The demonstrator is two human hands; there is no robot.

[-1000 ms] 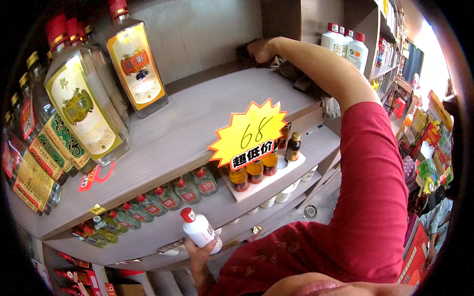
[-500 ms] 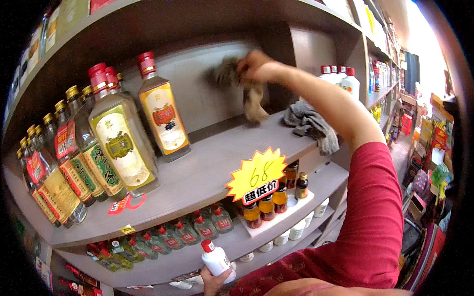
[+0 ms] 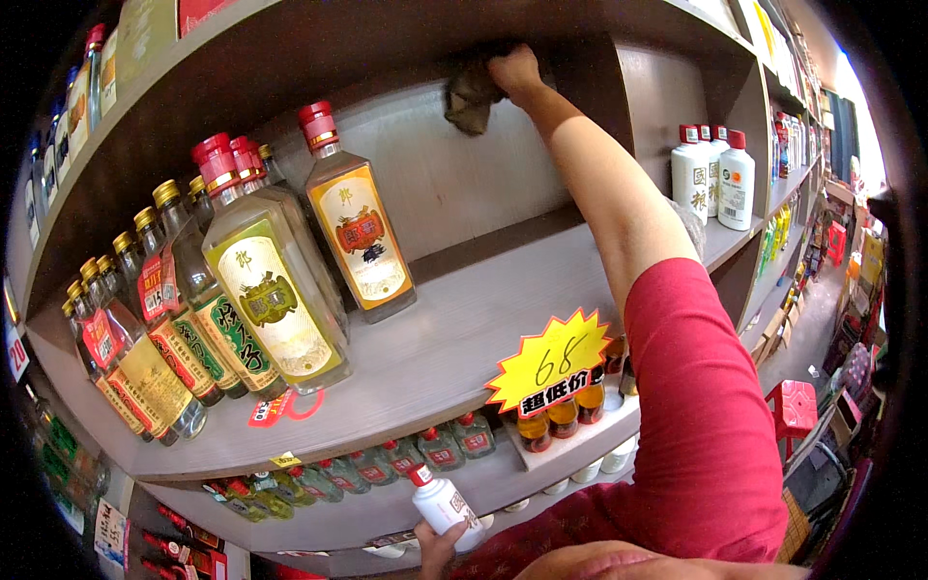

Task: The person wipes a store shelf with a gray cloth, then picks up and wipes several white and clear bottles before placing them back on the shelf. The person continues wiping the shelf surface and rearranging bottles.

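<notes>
High at the back panel [image 3: 416, 184], the cloth [image 3: 471, 102] droops down-left, clamped in the grip of the right hand [image 3: 517, 71], its upper edge lost in shadow. Below the grey shelf [image 3: 464, 338], the left hand [image 3: 435, 549], its wrist cut off by the lower border, wraps around the white bottle [image 3: 443, 507], partly hiding it. Glass bottles [image 3: 280, 309] crowd the shelf's left side; a red stool [image 3: 793, 410] stands far right. The white bottle tilts, red cap [image 3: 420, 475] up-left, long axis running down-right.

Free panel [image 3: 454, 179] between cloth [image 3: 470, 100] and orange-label bottle [image 3: 360, 217], more bottles [image 3: 275, 304] beyond
</notes>
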